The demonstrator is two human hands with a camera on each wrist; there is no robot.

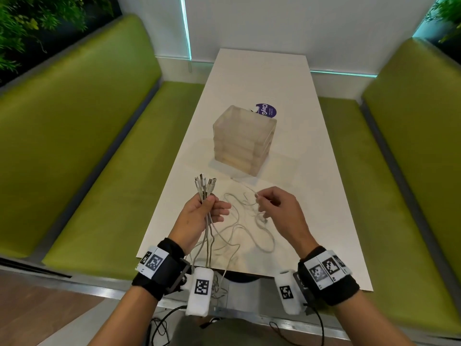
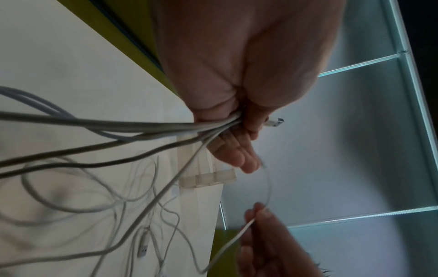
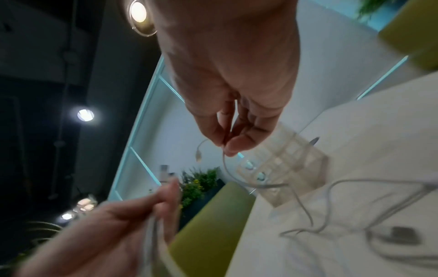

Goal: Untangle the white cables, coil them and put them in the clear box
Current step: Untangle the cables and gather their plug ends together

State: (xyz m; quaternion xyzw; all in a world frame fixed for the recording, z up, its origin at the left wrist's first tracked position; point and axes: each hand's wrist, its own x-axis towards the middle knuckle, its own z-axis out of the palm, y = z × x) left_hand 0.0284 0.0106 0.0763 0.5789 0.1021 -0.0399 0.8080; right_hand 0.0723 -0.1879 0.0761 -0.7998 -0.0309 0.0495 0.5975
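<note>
The left hand [image 1: 199,216] grips a bunch of white cables [image 1: 234,231] near their plug ends, fingers [image 2: 237,155] curled round them, the connectors [image 1: 205,183] fanning up toward 12 o'clock above the fist. The right hand [image 1: 279,208], at 3 o'clock from the left, pinches a single thin cable end [image 1: 256,195] between thumb and fingers. The slack trails in tangled loops over the white surface [image 1: 262,78] between the wrists and hangs off its near edge. The clear box [image 1: 243,139] stands on the surface at 12 o'clock from the hands, well apart, a purple sticker [image 1: 266,110] just behind it
</note>
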